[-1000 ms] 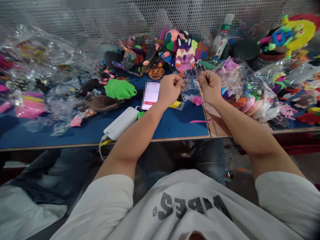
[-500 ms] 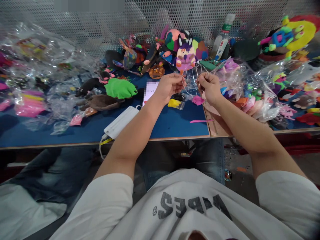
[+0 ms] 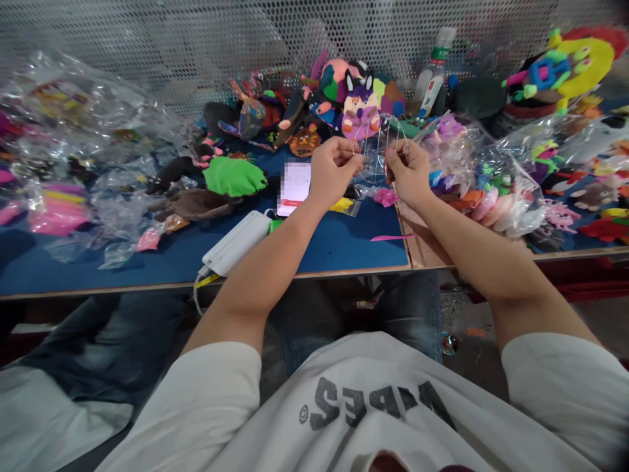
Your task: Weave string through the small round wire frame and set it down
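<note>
Thin silvery wire (image 3: 386,141), bent into several round loops, is stretched between my two hands above the blue tabletop. My left hand (image 3: 334,169) pinches the left side of the loops with thumb and fingers. On the right side, my right hand (image 3: 410,172) grips the wire the same way. Just behind the loops stands a purple and cream clay animal figure (image 3: 361,111) with dark pointed ears. A pink lump (image 3: 386,196) lies below the wire, between my hands. Close to my left wrist are a yellow piece in a clear bag (image 3: 343,205) and a phone (image 3: 293,193) with a lit screen.
A white power bank (image 3: 236,242) with a cable lies near the table edge. Left of it are a green clay piece (image 3: 234,176) and bagged clay. Colourful figures in plastic bags (image 3: 511,190) crowd the right. A bottle (image 3: 435,72) stands before the perforated metal panel (image 3: 196,52).
Both hands have shifted slightly, and the wire loops now spread wider and rounder between them. My left hand has turned, showing more of the phone beside it.
</note>
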`<state>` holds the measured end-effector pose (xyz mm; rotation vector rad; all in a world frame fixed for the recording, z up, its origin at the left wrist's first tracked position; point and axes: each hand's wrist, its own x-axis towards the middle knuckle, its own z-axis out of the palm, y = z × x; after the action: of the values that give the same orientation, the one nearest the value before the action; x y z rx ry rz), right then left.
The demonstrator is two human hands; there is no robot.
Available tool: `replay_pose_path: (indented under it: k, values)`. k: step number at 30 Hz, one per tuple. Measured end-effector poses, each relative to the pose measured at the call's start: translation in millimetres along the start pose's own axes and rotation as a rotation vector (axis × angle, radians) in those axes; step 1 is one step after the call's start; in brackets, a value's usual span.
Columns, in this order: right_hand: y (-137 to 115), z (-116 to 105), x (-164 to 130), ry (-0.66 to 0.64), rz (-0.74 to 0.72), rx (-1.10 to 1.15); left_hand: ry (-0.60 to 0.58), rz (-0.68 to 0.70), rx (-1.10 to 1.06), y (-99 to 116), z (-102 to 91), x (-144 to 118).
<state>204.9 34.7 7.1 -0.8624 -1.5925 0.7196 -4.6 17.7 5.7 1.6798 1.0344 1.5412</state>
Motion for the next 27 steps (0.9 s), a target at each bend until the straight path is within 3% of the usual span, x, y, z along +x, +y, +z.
replay_pose_path:
  k: [7,13,20,24,27]
  values:
    - [-3.4,-4.1,2.0,-0.076,0.025,0.066,-0.025,0.005,-0.025,-7.6,-3.5,5.1]
    - [-14.9,-9.2,4.3,-0.018,0.044,0.036,-0.032,0.017,-0.065,-6.8,-4.8,8.7]
    - [-13.4,-16.5,10.7,-0.036,0.111,0.040,-0.090,0.018,-0.094,-6.0,-7.7,10.3]
    - [-9.4,-17.4,12.0,-0.103,0.107,0.053,-0.125,-0.071,-0.125,-2.5,-9.6,10.2]
    - [-5.6,-14.4,11.9,-0.123,0.088,0.064,-0.146,-0.159,-0.186,11.5,-7.4,6.7]
